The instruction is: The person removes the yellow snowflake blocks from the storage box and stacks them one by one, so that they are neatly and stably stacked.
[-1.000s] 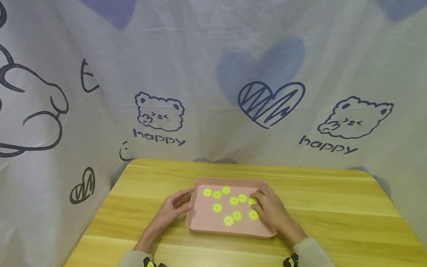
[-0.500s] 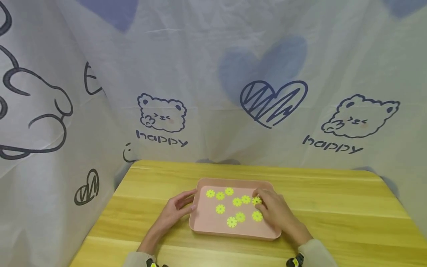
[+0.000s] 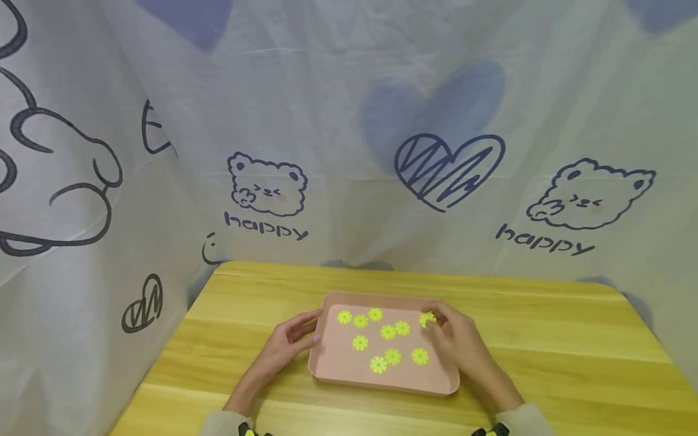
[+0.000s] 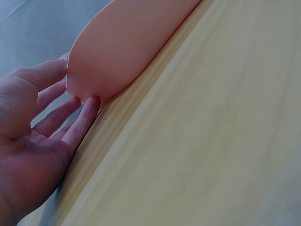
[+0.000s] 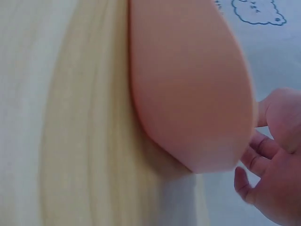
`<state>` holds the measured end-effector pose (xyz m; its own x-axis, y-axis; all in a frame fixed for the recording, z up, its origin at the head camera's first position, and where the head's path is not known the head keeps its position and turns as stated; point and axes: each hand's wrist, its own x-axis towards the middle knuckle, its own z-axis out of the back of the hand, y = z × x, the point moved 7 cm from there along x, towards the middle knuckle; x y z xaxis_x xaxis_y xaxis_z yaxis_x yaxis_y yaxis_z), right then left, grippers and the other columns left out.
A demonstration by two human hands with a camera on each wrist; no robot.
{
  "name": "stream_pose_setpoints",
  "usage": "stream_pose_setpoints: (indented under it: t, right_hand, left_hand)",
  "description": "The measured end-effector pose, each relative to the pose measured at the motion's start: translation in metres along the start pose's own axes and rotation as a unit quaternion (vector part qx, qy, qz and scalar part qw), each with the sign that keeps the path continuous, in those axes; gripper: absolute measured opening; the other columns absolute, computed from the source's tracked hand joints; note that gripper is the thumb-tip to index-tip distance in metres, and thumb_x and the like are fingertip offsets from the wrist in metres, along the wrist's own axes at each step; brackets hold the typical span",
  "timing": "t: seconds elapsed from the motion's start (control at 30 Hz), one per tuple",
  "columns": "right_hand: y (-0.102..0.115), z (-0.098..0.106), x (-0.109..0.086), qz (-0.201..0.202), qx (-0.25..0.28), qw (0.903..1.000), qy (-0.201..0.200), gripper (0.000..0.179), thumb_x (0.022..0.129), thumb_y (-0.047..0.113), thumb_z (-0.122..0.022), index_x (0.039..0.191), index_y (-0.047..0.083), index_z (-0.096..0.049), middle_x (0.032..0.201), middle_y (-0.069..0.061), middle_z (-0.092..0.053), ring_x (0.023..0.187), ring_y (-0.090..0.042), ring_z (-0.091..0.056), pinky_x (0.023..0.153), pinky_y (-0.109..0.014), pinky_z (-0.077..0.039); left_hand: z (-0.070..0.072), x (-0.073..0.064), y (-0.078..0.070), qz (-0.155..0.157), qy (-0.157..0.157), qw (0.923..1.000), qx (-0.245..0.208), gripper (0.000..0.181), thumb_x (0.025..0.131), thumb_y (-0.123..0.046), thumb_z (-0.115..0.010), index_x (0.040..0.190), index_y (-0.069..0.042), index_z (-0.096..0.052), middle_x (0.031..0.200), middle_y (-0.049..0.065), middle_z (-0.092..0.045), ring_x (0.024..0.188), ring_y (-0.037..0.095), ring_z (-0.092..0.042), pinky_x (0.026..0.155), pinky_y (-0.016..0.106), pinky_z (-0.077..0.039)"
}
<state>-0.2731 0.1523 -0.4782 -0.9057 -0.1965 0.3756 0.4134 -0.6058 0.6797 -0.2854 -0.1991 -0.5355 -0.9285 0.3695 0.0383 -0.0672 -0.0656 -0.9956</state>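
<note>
A pink rectangular tray (image 3: 403, 381) stands on the wooden table, with several flat yellow flower-shaped pieces (image 3: 360, 343) spread over its floor. At its left end my left hand (image 3: 286, 342) holds the rim, thumb at the edge and other fingers against the outer wall, as the left wrist view shows. Over the tray's right end, my right hand (image 3: 463, 342) pinches one yellow flower-shaped piece (image 3: 428, 319) between thumb and index finger; the piece looks tilted. In the right wrist view the tray wall (image 5: 193, 84) hides the fingertips and that piece.
Wood-grain table (image 3: 545, 339) surrounds the tray. White cloth (image 3: 349, 121) printed with hearts and bears hangs behind the table and along its left side. Two of the flower pieces (image 3: 385, 361) near the front touch or overlap.
My right hand has shifted right with the flower piece, which has left its place on the tray floor and tilted. The left hand stays at the rim. The head view has shifted slightly.
</note>
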Motion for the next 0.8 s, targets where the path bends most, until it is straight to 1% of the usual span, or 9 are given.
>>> stream_pose_setpoints:
  t: [0.07, 0.1, 0.23, 0.33, 0.4, 0.5, 0.63, 0.7, 0.8]
  right_hand:
    - [0.0, 0.006, -0.001, -0.017, 0.008, 0.9998, -0.008, 0.031, 0.097, -0.003, -0.065, 0.124, 0.01, -0.069, 0.103, 0.001, -0.07, 0.082, -0.014, -0.058, 0.068, -0.026, -0.053]
    - [0.001, 0.009, -0.002, -0.018, 0.011, 0.9997, -0.015, 0.03, 0.097, -0.003, -0.065, 0.124, 0.009, -0.069, 0.1, 0.0, -0.07, 0.08, -0.015, -0.059, 0.067, -0.026, -0.053]
    - [0.004, 0.018, -0.005, -0.023, 0.046, 0.9981, -0.034, 0.028, 0.097, -0.006, -0.064, 0.121, 0.008, -0.069, 0.096, -0.007, -0.066, 0.079, -0.022, -0.069, 0.067, -0.024, -0.059]
    - [0.002, 0.022, -0.009, -0.043, 0.098, 0.9936, -0.038, 0.029, 0.098, -0.008, -0.062, 0.121, 0.009, -0.068, 0.107, -0.014, -0.068, 0.083, -0.026, -0.075, 0.069, -0.027, -0.063]
    - [-0.001, 0.025, -0.012, -0.063, 0.128, 0.989, -0.039, 0.028, 0.099, -0.007, -0.061, 0.122, 0.008, -0.067, 0.112, -0.017, -0.068, 0.085, -0.025, -0.075, 0.07, -0.029, -0.063]
    - [-0.005, 0.03, -0.016, -0.078, 0.152, 0.9846, -0.04, 0.031, 0.098, -0.008, -0.061, 0.126, 0.005, -0.066, 0.117, -0.019, -0.069, 0.087, -0.022, -0.075, 0.074, -0.028, -0.063]
    - [-0.007, 0.036, -0.019, -0.066, 0.164, 0.9834, -0.04, 0.039, 0.093, -0.013, -0.065, 0.13, -0.001, -0.063, 0.123, -0.022, -0.067, 0.09, -0.022, -0.074, 0.078, -0.025, -0.062]
    - [-0.007, 0.039, -0.021, -0.06, 0.165, 0.9835, -0.042, 0.041, 0.091, -0.014, -0.068, 0.13, -0.003, -0.063, 0.125, -0.022, -0.066, 0.092, -0.019, -0.073, 0.08, -0.024, -0.061]
    - [-0.008, 0.042, -0.022, -0.057, 0.158, 0.9848, -0.042, 0.042, 0.089, -0.014, -0.071, 0.129, -0.004, -0.064, 0.123, -0.023, -0.067, 0.092, -0.012, -0.07, 0.081, -0.021, -0.06]
  left_hand:
    - [-0.001, -0.001, -0.001, -0.001, 0.0, 1.0, 0.001, 0.057, 0.099, -0.009, -0.069, 0.151, -0.001, -0.047, 0.158, 0.02, -0.042, 0.145, 0.041, -0.04, 0.11, 0.031, -0.045]
    - [-0.001, -0.002, -0.001, -0.002, 0.0, 1.0, 0.001, 0.057, 0.099, -0.008, -0.069, 0.151, -0.001, -0.047, 0.158, 0.02, -0.042, 0.145, 0.041, -0.039, 0.11, 0.031, -0.045]
    - [-0.002, -0.003, -0.003, -0.001, -0.004, 1.0, 0.003, 0.056, 0.1, -0.008, -0.068, 0.151, -0.001, -0.047, 0.158, 0.02, -0.042, 0.144, 0.041, -0.04, 0.11, 0.031, -0.045]
    - [-0.003, -0.003, -0.003, 0.0, -0.008, 1.0, 0.004, 0.056, 0.099, -0.007, -0.068, 0.151, 0.0, -0.047, 0.157, 0.02, -0.043, 0.144, 0.042, -0.04, 0.109, 0.03, -0.046]
    - [-0.003, -0.003, -0.004, -0.002, -0.009, 1.0, 0.005, 0.056, 0.099, -0.006, -0.068, 0.151, 0.0, -0.047, 0.157, 0.021, -0.043, 0.144, 0.042, -0.04, 0.109, 0.03, -0.046]
    - [-0.004, -0.002, -0.004, -0.005, -0.008, 0.9999, 0.004, 0.055, 0.099, -0.006, -0.068, 0.15, 0.0, -0.048, 0.157, 0.021, -0.043, 0.144, 0.042, -0.04, 0.109, 0.03, -0.046]
    - [-0.004, -0.002, -0.004, -0.012, -0.005, 0.9999, 0.001, 0.055, 0.099, -0.006, -0.068, 0.15, 0.001, -0.048, 0.156, 0.021, -0.043, 0.143, 0.042, -0.041, 0.109, 0.03, -0.046]
    - [-0.004, -0.002, -0.003, -0.014, -0.004, 0.9999, 0.001, 0.055, 0.099, -0.006, -0.068, 0.15, 0.002, -0.048, 0.156, 0.022, -0.043, 0.143, 0.043, -0.041, 0.109, 0.03, -0.046]
    - [-0.002, -0.002, -0.004, -0.015, -0.005, 0.9999, 0.004, 0.055, 0.099, -0.005, -0.068, 0.15, 0.002, -0.047, 0.156, 0.022, -0.043, 0.143, 0.043, -0.041, 0.108, 0.03, -0.046]
